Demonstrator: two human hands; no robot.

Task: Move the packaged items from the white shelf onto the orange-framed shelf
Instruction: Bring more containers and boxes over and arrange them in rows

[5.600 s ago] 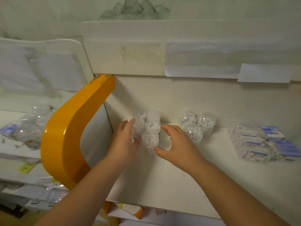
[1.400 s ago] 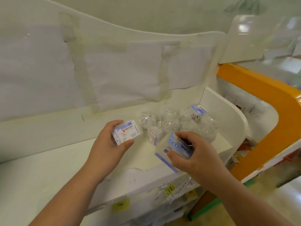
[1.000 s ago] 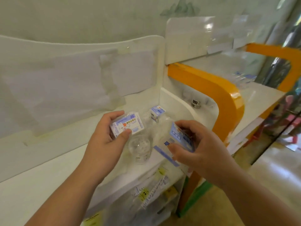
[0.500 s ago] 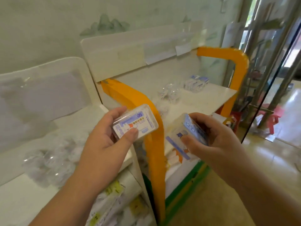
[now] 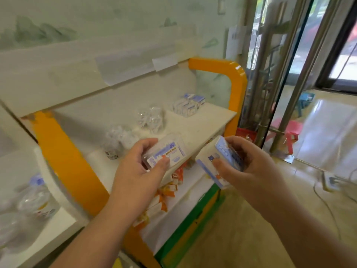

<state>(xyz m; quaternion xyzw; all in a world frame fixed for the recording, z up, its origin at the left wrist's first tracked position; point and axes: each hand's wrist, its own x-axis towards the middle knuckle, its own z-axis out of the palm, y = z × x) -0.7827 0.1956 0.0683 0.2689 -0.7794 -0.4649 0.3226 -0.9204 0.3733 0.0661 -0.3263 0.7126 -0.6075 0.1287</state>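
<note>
My left hand (image 5: 139, 171) grips a small clear-wrapped box with blue print (image 5: 168, 151). In my right hand (image 5: 249, 167) is a second blue-and-white box pack (image 5: 218, 161). Both are held in front of the orange-framed shelf (image 5: 236, 84), just off the front edge of its white top board (image 5: 202, 124). On that board lie two clusters of clear round packs (image 5: 150, 118) (image 5: 117, 136) and a stack of blue-labelled boxes (image 5: 188, 105) at the far end. The white shelf (image 5: 58, 227) at lower left still holds clear packs (image 5: 32, 198).
A lower level of the orange-framed shelf holds orange-and-white packets (image 5: 166, 192). A glass door with steel bars (image 5: 286, 84) stands to the right, a pink stool (image 5: 289, 130) behind it. A cable and white power strip (image 5: 331, 180) lie on the tiled floor.
Since picking up the two boxes at the white shelf, I have turned right. Both hands now carry them in front of the orange-framed shelf, closer to its top board than half a second ago.
</note>
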